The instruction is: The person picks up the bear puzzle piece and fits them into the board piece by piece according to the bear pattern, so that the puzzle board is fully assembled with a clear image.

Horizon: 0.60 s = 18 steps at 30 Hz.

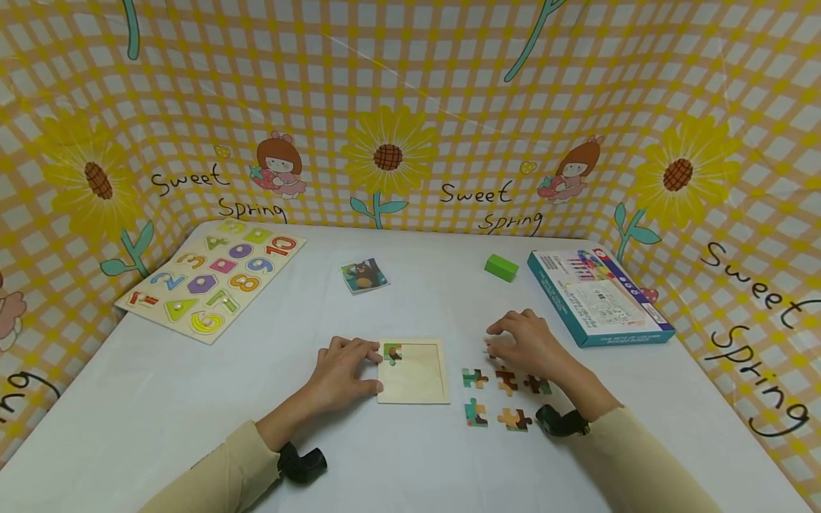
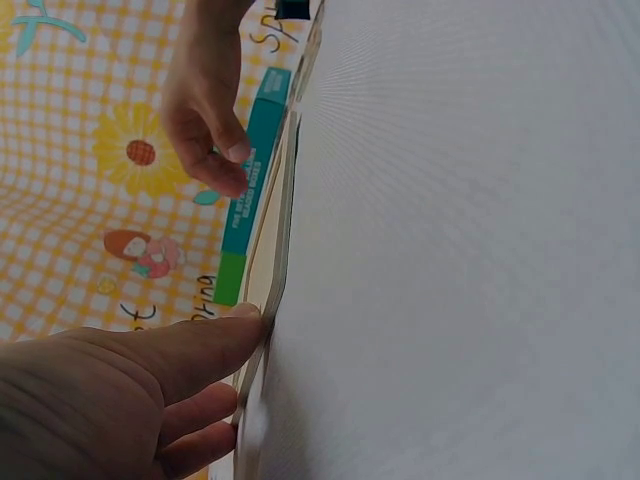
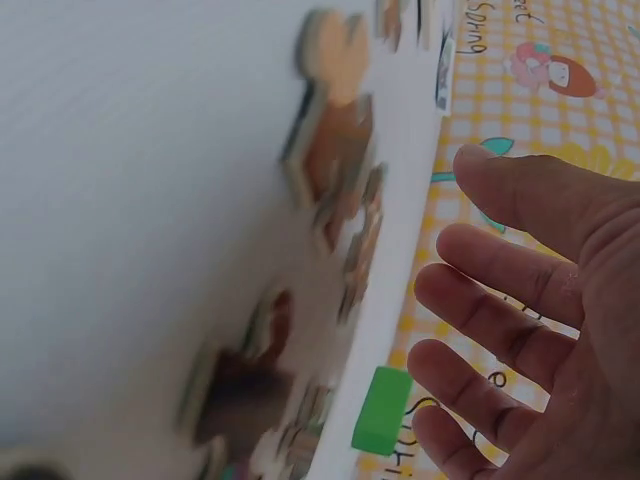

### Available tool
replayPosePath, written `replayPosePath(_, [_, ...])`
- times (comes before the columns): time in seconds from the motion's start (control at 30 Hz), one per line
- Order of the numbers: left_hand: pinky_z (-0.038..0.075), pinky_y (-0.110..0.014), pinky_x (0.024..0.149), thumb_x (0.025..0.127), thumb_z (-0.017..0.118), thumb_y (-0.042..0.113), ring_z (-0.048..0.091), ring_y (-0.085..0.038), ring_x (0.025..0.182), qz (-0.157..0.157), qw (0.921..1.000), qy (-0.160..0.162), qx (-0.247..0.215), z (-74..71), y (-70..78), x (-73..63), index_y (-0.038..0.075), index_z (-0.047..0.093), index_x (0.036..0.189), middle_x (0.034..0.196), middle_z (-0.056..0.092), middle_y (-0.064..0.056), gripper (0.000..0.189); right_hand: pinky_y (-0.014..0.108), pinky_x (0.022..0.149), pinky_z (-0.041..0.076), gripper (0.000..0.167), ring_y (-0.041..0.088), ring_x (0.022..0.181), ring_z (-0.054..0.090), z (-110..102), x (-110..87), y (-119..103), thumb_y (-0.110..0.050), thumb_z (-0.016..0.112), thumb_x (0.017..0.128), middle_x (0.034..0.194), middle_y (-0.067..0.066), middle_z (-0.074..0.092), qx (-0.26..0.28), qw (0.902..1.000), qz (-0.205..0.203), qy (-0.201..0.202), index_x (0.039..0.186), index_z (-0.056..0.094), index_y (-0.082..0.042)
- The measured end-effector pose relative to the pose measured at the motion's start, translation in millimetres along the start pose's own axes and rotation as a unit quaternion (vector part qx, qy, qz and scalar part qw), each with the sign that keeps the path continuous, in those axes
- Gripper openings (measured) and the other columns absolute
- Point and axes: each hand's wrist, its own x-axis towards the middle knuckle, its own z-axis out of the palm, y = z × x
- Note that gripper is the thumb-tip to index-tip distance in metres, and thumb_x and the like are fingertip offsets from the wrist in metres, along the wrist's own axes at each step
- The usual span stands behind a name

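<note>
My left hand (image 1: 343, 370) rests at the left edge of a square wooden puzzle tray (image 1: 413, 388), its thumb and fingers touching that edge. One puzzle piece (image 1: 393, 353) with green and brown print sits in the tray's upper left corner. To the right of the tray, my right hand (image 1: 529, 345) is over a group of loose jigsaw pieces, its fingers spread and holding nothing in the right wrist view. Among them are a green-and-brown piece (image 1: 474, 377), a brown piece (image 1: 507, 381) and a tan piece (image 1: 515, 419). The hand partly hides others.
A picture card (image 1: 365, 276) with a bear lies behind the tray. Farther right are a green block (image 1: 502, 267) and a flat teal-edged box (image 1: 599, 296). A number-and-shape board (image 1: 218, 278) lies at the left. A patterned cloth (image 1: 398, 64) hangs around the table.
</note>
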Motion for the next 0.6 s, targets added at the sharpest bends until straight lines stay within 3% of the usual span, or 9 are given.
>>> replayPosePath(0.6, [0.027,-0.044,0.085,0.074,0.077,0.025,0.041,-0.023,0.112,-0.004,1.0,0.001,-0.005,0.0,0.4,-1.0,0.016,0.065,0.103,0.13,0.058,0.0,0.033,0.048,0.082,0.036,0.029,0.03,0.1,0.048,2,-7.3,15,-0.025,0.071,0.081,0.105,0.01,0.064,-0.021,0.9992,-0.001,-0.034,0.105,0.07,-0.008])
